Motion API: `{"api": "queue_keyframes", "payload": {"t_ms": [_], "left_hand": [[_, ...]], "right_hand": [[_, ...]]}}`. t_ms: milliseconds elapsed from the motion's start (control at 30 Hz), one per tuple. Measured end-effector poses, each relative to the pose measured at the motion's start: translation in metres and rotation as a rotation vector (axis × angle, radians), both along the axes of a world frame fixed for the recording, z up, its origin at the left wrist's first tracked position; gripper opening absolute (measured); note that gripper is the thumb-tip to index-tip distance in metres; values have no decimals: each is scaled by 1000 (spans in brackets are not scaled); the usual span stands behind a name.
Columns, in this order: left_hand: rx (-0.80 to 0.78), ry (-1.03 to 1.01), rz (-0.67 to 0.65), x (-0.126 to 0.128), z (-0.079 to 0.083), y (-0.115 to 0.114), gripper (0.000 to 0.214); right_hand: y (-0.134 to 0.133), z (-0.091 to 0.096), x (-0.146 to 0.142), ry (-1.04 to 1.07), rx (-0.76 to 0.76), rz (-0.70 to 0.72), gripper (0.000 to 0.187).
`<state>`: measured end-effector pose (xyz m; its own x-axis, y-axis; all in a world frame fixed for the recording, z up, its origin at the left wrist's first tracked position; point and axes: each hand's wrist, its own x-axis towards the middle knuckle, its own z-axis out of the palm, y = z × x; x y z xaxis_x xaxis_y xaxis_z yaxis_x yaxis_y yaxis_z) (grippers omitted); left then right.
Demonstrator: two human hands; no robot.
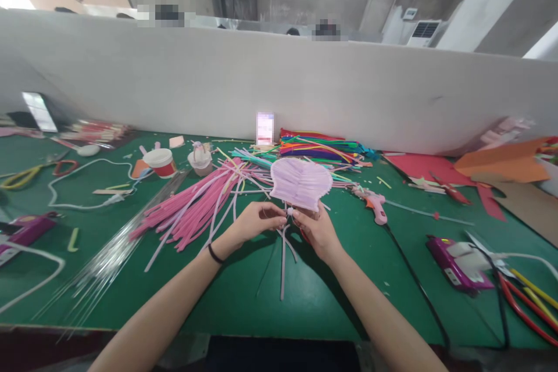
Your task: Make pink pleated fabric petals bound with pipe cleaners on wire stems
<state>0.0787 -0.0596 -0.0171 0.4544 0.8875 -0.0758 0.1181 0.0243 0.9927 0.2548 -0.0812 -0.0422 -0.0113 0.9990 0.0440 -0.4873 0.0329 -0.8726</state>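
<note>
A lilac fan-shaped piece (300, 179), built of pipe cleaners laid side by side, stands raised in front of me over the table. At its narrow base, my right hand (320, 235) is closed, thumb and fingers pinching near a small pale knot. My left hand (261, 222) meets it from the other side; its thumb and fingertips are pressed together by the knot. What lies between the left fingertips is too small to make out. Below the hands, loose lilac pipe cleaners (283, 264) lie on the green tabletop. Something red shows partly behind the right hand.
Pink pipe cleaners (196, 203) and thin wires (108, 256) lie left, near a paper cup (160, 161). Coloured bundles (322, 148) lie behind. Rightward are a pink glue gun (375, 206) with its cord, a purple power strip (457, 264) and scissors (523, 296). A phone (265, 128) leans on the partition.
</note>
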Motion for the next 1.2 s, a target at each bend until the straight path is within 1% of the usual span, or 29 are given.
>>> {"api": "queue_keyframes", "payload": {"t_ms": [67, 167, 233, 367, 600, 733, 933, 1200], "left_hand": [[19, 24, 19, 1, 2, -1, 28], [24, 14, 29, 1, 3, -2, 26], [10, 4, 30, 1, 2, -2, 27], [-32, -31, 36, 2, 1, -3, 28], [-25, -100, 45, 3, 6, -7, 23], [-15, -93, 57, 4, 4, -6, 23], [37, -52, 71, 7, 0, -6, 23], [58, -53, 99, 9, -1, -7, 22]], "right_hand": [[-1, 0, 0, -32, -5, 36, 54], [-2, 1, 1, -110, -34, 76, 56], [-3, 1, 1, -142, -40, 67, 57], [-2, 1, 1, -142, -37, 57, 57], [-3, 3, -1, -172, -70, 53, 48], [-1, 1, 1, -218, -112, 60, 40], [1, 0, 2, -168, -173, 77, 39], [0, -1, -3, -163, -123, 20, 33]]}}
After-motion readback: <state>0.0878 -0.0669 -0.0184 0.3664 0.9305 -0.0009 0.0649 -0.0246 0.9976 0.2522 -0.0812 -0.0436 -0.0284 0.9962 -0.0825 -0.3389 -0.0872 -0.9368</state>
